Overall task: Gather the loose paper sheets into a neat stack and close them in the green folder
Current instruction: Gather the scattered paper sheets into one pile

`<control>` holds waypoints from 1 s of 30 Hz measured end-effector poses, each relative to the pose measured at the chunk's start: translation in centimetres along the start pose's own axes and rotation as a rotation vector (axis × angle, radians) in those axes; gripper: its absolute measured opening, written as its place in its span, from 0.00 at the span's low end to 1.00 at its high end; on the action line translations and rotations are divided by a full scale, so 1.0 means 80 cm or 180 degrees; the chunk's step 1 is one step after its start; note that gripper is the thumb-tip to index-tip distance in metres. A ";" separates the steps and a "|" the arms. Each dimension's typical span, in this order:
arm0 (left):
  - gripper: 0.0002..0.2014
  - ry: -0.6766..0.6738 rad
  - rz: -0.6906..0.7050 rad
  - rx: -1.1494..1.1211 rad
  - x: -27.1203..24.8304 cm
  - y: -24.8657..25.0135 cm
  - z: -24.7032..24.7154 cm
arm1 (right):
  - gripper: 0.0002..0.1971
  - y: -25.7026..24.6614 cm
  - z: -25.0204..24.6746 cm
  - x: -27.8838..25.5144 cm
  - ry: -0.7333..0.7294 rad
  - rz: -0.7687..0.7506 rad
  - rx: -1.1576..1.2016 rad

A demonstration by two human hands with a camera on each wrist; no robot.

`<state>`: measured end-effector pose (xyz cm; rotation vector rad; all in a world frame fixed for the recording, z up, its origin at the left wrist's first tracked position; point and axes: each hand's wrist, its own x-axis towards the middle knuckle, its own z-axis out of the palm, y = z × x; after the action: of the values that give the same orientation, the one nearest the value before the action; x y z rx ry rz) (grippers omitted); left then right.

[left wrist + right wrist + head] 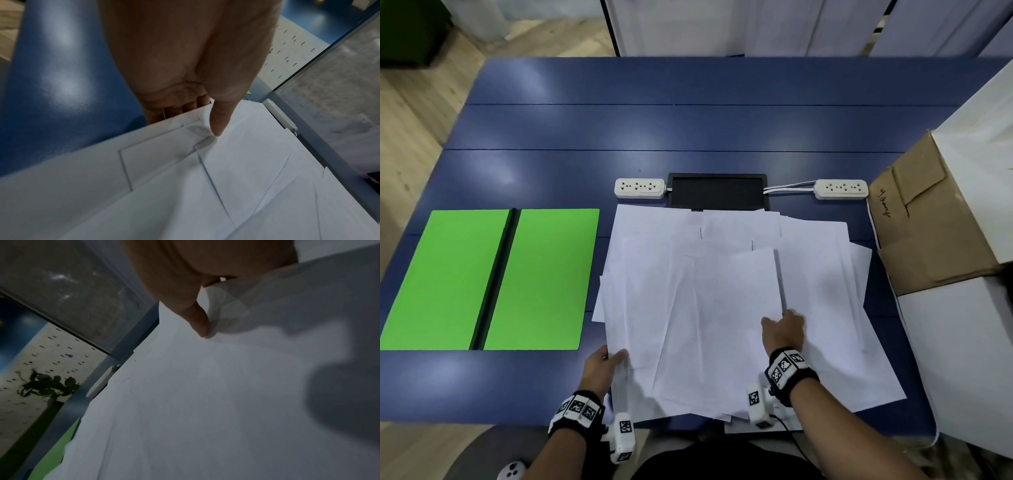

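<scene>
Paper sheets (pixel 722 291) spread btwn open green folder (pixel 489 277), cardboard box (pixel 924 226).

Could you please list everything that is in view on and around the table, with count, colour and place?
loose white paper sheets: many, white, fanned in an untidy overlapping pile at table centre, near edges overhanging
green folder: one, bright green with dark spine, lying open flat left of the sheets
blue table: one, dark blue
white power strips: two, white, either side of the black tray
black rectangular tray: one, black, behind the sheets
cardboard boxes: several, brown and white, right edge
left hand: grip pinching the pile's near-left corner, thumb on top
right hand: grip holding a sheet's edge near the pile's middle
</scene>
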<state>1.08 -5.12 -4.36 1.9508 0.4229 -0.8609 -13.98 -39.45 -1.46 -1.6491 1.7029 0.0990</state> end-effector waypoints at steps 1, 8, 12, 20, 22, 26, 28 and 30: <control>0.09 -0.0022 0.0002 -0.0011 0.000 -0.001 0.000 | 0.25 -0.004 0.005 -0.006 0.0028 0.0034 -0.0089; 0.03 -0.0035 -0.0078 -0.0220 -0.015 0.009 0.008 | 0.27 -0.029 0.039 -0.025 -0.0184 -0.0010 0.0194; 0.05 -0.0126 -0.0093 -0.0308 -0.021 0.013 0.009 | 0.31 -0.057 0.055 -0.033 -0.0393 -0.0051 -0.0216; 0.05 -0.0159 0.0015 -0.0189 -0.011 0.006 0.005 | 0.32 -0.068 0.086 -0.041 -0.0378 0.0086 0.0197; 0.04 -0.0151 0.0007 -0.0261 -0.012 0.006 0.006 | 0.22 -0.063 0.089 -0.042 -0.0517 0.0058 -0.0024; 0.04 -0.0152 0.0015 -0.0245 -0.004 -0.002 0.004 | 0.11 -0.057 0.085 -0.044 -0.0362 -0.0373 -0.0604; 0.04 -0.0151 0.0053 -0.0156 0.002 -0.007 0.001 | 0.15 -0.056 0.075 -0.042 -0.0137 -0.0423 -0.0707; 0.05 -0.0156 0.0067 -0.0094 0.006 -0.009 0.000 | 0.17 -0.055 0.063 -0.037 -0.0063 -0.0330 -0.0652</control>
<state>0.96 -4.78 -5.13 1.8999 0.3838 -0.8825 -8.14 -35.03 -1.56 -1.8766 1.6332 0.2462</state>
